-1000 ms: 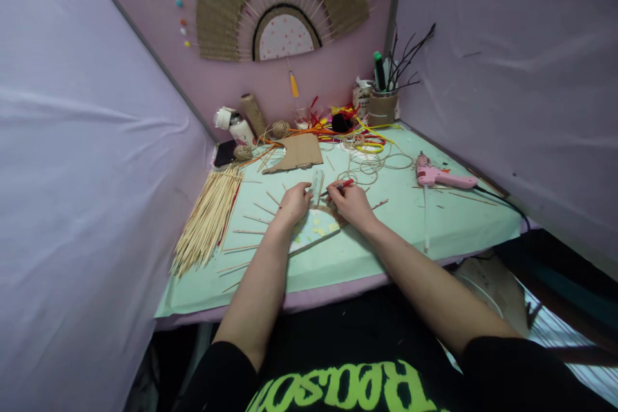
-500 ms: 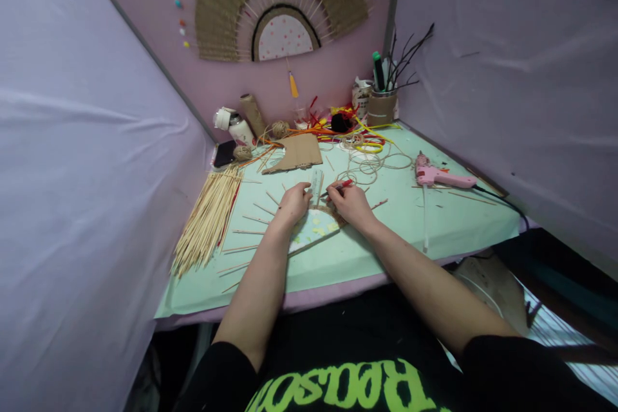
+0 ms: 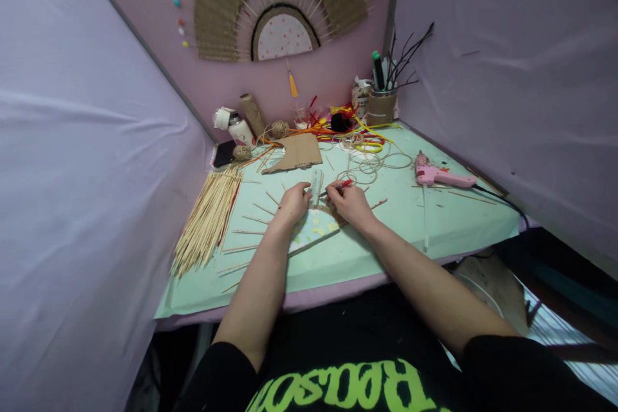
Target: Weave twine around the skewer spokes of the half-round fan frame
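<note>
My left hand [image 3: 293, 201] is closed on the near left side of a short clear ruler [image 3: 317, 187], fingertips at its edge. The ruler stands lengthwise over a thin stick of a half-round fan base [image 3: 315, 226]. That base has a white patterned face with yellow and green patches, a brown rim and thin sticks [image 3: 254, 219] spreading out from it. In my right hand [image 3: 351, 202] is a red pen [image 3: 344, 185], its dark tip pointing left beside the ruler. My forearms hide part of the base and some sticks.
Many loose bamboo sticks [image 3: 208, 219] lie at the left. A pink glue gun [image 3: 441, 176] with a black cord rests at the right. Behind my hands are cut cardboard [image 3: 298, 152], tangled twine [image 3: 369, 164], a bottle [image 3: 240, 129] and a tin of twigs [image 3: 382, 107]. A finished fan [image 3: 217, 13] hangs behind.
Almost nothing differs. The pen in my right hand has tilted or shifted very slightly; my left hand stays at the ruler.
</note>
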`<move>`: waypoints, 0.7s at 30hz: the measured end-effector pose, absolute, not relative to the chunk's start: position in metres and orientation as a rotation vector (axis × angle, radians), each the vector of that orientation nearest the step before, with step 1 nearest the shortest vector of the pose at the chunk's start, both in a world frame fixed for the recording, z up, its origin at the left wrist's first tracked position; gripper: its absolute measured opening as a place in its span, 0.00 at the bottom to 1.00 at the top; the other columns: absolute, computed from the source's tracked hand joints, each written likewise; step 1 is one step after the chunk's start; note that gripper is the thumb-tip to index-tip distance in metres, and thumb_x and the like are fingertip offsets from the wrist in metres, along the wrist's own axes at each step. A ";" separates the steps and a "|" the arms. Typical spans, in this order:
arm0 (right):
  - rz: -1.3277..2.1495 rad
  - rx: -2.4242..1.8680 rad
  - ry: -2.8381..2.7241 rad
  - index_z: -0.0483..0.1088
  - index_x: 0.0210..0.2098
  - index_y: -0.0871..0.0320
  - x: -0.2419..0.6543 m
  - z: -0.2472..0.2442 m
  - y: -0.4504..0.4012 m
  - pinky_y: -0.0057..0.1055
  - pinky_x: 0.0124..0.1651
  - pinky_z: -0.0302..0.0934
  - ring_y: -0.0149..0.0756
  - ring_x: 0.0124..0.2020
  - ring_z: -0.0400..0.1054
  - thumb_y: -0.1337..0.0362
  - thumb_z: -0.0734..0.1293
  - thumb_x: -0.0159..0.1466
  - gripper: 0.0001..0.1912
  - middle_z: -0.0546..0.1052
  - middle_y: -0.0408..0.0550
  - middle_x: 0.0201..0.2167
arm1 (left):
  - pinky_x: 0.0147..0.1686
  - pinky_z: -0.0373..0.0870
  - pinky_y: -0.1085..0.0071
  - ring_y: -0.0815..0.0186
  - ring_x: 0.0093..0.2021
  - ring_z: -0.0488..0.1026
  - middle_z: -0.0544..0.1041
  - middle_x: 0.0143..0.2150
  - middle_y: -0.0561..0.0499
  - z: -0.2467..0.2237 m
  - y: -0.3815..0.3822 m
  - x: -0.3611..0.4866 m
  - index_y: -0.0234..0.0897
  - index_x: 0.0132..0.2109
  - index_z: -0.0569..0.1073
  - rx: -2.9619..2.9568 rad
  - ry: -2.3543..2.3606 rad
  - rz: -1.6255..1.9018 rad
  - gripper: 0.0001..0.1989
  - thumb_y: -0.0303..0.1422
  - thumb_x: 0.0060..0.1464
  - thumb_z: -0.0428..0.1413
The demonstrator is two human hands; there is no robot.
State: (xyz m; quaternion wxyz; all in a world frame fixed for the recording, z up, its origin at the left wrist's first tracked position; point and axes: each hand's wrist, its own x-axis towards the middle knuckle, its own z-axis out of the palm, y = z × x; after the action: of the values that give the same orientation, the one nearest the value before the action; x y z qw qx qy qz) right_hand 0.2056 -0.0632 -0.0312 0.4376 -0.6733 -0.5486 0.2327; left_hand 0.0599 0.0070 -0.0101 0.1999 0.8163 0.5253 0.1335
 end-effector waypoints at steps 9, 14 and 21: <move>0.541 -1.626 -1.313 0.73 0.23 0.59 0.207 -0.031 -0.065 0.29 0.36 0.61 0.37 0.30 0.74 0.61 0.58 0.64 0.18 0.80 0.50 0.26 | 0.39 0.65 0.69 0.64 0.32 0.71 0.75 0.28 0.49 -0.014 0.010 0.058 0.30 0.52 0.73 2.140 1.419 0.636 0.18 0.24 0.54 0.54; 0.514 -1.429 -1.207 0.73 0.34 0.58 0.207 -0.033 -0.067 0.29 0.37 0.63 0.36 0.31 0.74 0.59 0.59 0.64 0.13 0.79 0.46 0.27 | 0.34 0.65 0.73 0.70 0.27 0.65 0.70 0.28 0.54 -0.004 0.011 0.049 0.35 0.60 0.62 1.694 1.174 1.751 0.21 0.31 0.61 0.48; 0.458 -1.276 -1.121 0.71 0.39 0.58 0.208 -0.031 -0.071 0.30 0.35 0.64 0.34 0.29 0.72 0.56 0.60 0.65 0.13 0.78 0.47 0.29 | 0.34 0.64 0.73 0.70 0.28 0.67 0.69 0.25 0.57 -0.009 0.011 0.052 0.36 0.55 0.63 1.705 1.081 1.568 0.18 0.30 0.58 0.52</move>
State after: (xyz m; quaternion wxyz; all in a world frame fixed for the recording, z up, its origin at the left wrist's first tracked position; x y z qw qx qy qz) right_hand 0.2077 -0.0707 -0.0313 0.6375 -0.5587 -0.4911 0.2007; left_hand 0.0519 0.0113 -0.0093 0.2884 0.6387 0.4047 0.5875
